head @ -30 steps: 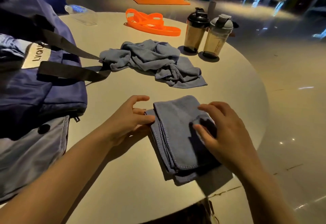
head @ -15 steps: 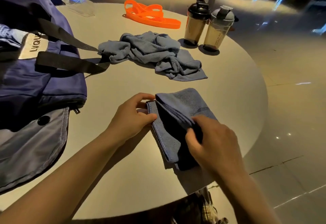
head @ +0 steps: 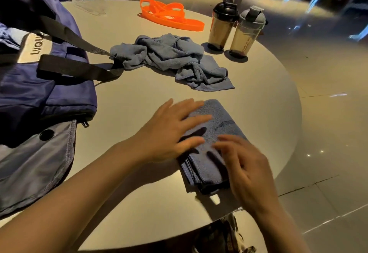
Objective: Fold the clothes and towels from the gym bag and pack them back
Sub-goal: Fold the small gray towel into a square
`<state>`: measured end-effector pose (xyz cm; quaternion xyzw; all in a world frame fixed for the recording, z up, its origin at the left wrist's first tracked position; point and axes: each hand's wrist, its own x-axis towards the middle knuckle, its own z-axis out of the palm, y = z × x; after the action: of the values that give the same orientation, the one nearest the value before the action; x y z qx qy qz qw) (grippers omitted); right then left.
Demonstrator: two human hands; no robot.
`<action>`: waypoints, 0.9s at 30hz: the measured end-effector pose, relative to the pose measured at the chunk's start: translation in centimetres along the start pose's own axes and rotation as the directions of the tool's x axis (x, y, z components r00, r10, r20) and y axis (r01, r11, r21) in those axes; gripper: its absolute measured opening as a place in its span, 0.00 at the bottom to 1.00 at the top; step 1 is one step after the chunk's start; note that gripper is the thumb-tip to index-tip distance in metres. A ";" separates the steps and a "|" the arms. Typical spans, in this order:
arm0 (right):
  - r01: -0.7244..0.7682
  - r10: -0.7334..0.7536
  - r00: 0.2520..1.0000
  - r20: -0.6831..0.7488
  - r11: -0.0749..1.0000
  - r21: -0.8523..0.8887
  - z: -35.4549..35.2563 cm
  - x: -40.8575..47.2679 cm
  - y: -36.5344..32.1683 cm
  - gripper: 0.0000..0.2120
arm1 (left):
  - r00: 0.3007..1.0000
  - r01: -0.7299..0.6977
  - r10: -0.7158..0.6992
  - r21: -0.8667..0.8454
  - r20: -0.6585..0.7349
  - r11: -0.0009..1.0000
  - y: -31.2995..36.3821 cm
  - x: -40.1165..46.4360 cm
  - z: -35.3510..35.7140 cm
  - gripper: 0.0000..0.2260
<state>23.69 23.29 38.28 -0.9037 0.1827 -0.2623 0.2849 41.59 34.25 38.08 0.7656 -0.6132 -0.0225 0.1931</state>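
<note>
Two hands flat on folded blue-grey terry towel point(head: 211, 133) near round pale table's point(head: 139, 101) front edge: left hand point(head: 171, 131) spread, fingers straight; right hand point(head: 245, 165) motion-blurred, fingers relaxed, covering towel's near corner. Crumpled blue-grey towel point(head: 175, 59) beyond, partly behind strap. Navy fabric gym bag point(head: 39, 85) cropped at left.
</note>
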 end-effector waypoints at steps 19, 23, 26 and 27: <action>0.145 -0.149 0.988 0.040 0.818 -0.557 1.7 -0.3 -2.5 0.16 | 0.944 0.302 -0.193 -0.462 0.270 0.834 -1.1 0.8 0.4 0.60; 0.212 -0.213 0.975 0.063 0.812 -0.544 1.9 -1.3 -1.9 0.18 | 0.958 0.280 -0.152 -0.666 0.244 0.692 -2.9 -0.4 -0.4 0.54; 0.315 -0.242 0.949 0.204 0.774 -0.549 2.1 -1.5 -2.3 0.28 | 0.993 0.111 -0.119 -0.389 0.003 0.914 -2.4 -1.0 -0.8 0.50; 0.355 -0.256 0.933 0.255 0.773 -0.525 1.9 -1.4 -2.5 0.31 | 0.996 0.006 -0.026 -0.241 -0.081 0.971 -2.3 -1.1 -0.8 0.46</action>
<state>24.18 26.68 37.95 -0.9834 0.0774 -0.1621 -0.0265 43.68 35.87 37.87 0.7418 -0.5912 -0.0661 0.3096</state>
